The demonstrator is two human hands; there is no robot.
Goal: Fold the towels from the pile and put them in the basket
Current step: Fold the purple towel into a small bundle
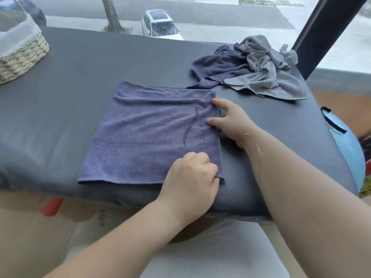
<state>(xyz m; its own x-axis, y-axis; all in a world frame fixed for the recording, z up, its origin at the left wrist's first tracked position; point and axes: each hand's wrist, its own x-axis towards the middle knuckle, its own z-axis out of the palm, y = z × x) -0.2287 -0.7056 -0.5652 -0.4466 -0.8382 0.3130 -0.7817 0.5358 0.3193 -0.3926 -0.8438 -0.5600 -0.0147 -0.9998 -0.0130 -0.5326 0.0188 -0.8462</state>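
Bare grey table (80, 97) lies open between the woven basket (22, 55) at the far left and the folded towel (140, 133) at centre; a hand could cross this stretch unhindered. A narrow gap separates the towel's far right corner from the pile (257, 67) of crumpled towels, whose nearest flap lies just beside that corner. Right of the towel, bare table continues to the rounded edge, crossed by the right hand (232, 123) and its forearm. The left hand (190, 177) covers the towel's near right corner. A dark post (321, 33) stands behind the pile; a blue ball (349, 153) sits beyond the table's right edge.
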